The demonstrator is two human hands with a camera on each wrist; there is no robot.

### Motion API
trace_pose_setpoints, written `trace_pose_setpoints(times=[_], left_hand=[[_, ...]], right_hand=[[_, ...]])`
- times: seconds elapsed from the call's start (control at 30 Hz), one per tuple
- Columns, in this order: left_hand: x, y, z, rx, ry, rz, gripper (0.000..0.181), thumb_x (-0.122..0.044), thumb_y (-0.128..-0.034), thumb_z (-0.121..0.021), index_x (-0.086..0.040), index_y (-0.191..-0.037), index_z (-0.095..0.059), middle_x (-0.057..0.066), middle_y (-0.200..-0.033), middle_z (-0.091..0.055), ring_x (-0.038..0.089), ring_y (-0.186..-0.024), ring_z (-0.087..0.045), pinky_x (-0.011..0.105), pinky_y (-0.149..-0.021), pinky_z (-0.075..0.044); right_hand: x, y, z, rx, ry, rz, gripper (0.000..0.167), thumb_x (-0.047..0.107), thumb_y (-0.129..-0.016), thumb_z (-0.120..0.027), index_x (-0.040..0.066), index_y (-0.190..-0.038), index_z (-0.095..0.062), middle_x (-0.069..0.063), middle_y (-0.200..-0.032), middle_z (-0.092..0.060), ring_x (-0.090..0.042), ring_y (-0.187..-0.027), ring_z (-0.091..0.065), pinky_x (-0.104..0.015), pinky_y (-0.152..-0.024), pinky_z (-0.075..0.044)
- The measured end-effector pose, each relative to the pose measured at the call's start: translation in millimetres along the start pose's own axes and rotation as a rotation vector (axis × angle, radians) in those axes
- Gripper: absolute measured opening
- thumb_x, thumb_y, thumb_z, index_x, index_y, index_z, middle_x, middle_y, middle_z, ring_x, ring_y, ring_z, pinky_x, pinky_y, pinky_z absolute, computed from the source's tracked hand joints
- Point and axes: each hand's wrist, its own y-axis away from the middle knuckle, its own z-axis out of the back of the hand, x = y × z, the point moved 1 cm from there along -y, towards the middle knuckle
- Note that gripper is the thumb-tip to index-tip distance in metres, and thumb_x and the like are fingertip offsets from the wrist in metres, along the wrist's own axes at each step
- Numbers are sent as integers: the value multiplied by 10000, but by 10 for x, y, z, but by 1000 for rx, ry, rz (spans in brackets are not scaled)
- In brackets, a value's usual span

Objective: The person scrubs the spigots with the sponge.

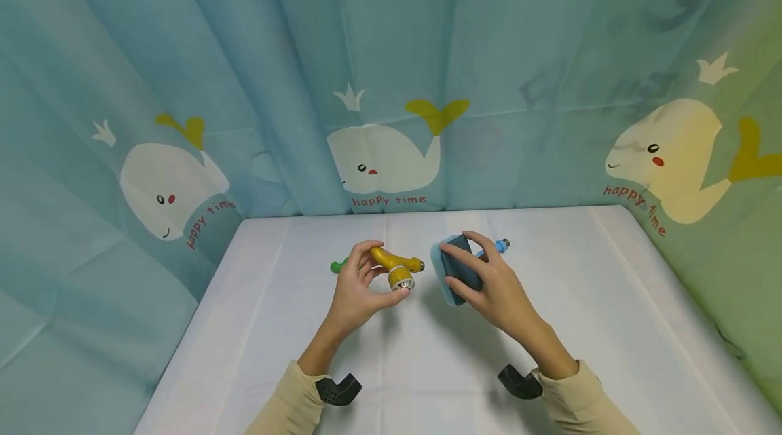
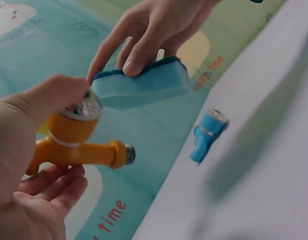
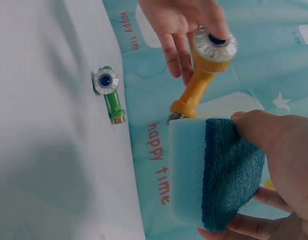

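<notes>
"happy time" (image 1: 389,201) on curtain (image 1: 391,28)

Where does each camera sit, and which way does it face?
Head: worn on the head, facing forward and down at the table; left hand, right hand and sleeves show.
Left wrist: on that wrist, facing past the left hand's yellow tap toward the sponge and blue tap; both hands show.
Right wrist: on that wrist, facing across the right hand's sponge toward the yellow tap and green tap; both hands show.
Shared: both wrist views show the yellow tap and sponge.
</notes>
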Motion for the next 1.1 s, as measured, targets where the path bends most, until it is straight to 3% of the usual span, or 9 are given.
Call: trace_pose_setpoints(times=[0.3,0.43,0.57,0.7,0.8,0.93,1.1], left_hand=[[39,-5,-2,-19,28,22,792,27,-721,-907,-32,-1338,-414,181,-1259,-557,274,-1185,-607,306,-1009,-544],[48,-5,4,-15,17,-17,656,0,-786,-862,-18,-1343,-517,189,-1207,-569,273,-1081,-630,325,-938,-587],[67,7,3,2,7,-71,416,1,-846,-811,9,-1231,-651,188,-1198,-587,247,-1014,-631,332,-891,-608],[83,13,-2,10,24,-101,323,35,-891,-749,22,-1205,-674,197,-1217,-573,226,-1012,-624,316,-872,-611],[79,8,-7,25,34,-90,329,31,-934,-702,5,-1261,-677,202,-1237,-534,235,-1077,-626,285,-878,-602],[53,0,-13,39,50,-32,324,-6,-962,-692,-14,-1286,-677,205,-1255,-473,290,-1180,-610,280,-915,-588],[28,-1,-5,32,98,30,320,21,-904,-746,34,-1218,-687,248,-1328,-429,389,-1203,-585,324,-914,-595]], right_hand=[[-13,4,2,-17,12,10,580,231,-853,-865,227,-1391,-648,-204,-1488,-461,-336,-957,-633,-474,-720,-610],[-17,6,4,-22,8,13,583,222,-852,-866,221,-1392,-647,-213,-1484,-462,-345,-957,-635,-483,-714,-611],[-19,9,8,-29,-1,11,581,216,-851,-867,216,-1390,-650,-220,-1482,-464,-359,-966,-638,-497,-723,-613],[-24,20,14,-32,-7,4,579,208,-851,-867,210,-1388,-651,-221,-1483,-462,-371,-965,-640,-501,-726,-612],[-27,28,16,-32,-9,-3,579,208,-852,-866,213,-1389,-650,-217,-1483,-461,-377,-962,-641,-506,-728,-612],[-29,34,15,-30,-10,-4,579,210,-852,-866,215,-1389,-649,-217,-1483,-461,-377,-960,-641,-504,-727,-612],[-35,42,14,-37,-11,-2,580,202,-849,-868,210,-1387,-651,-217,-1480,-461,-384,-961,-648,-515,-728,-615]])
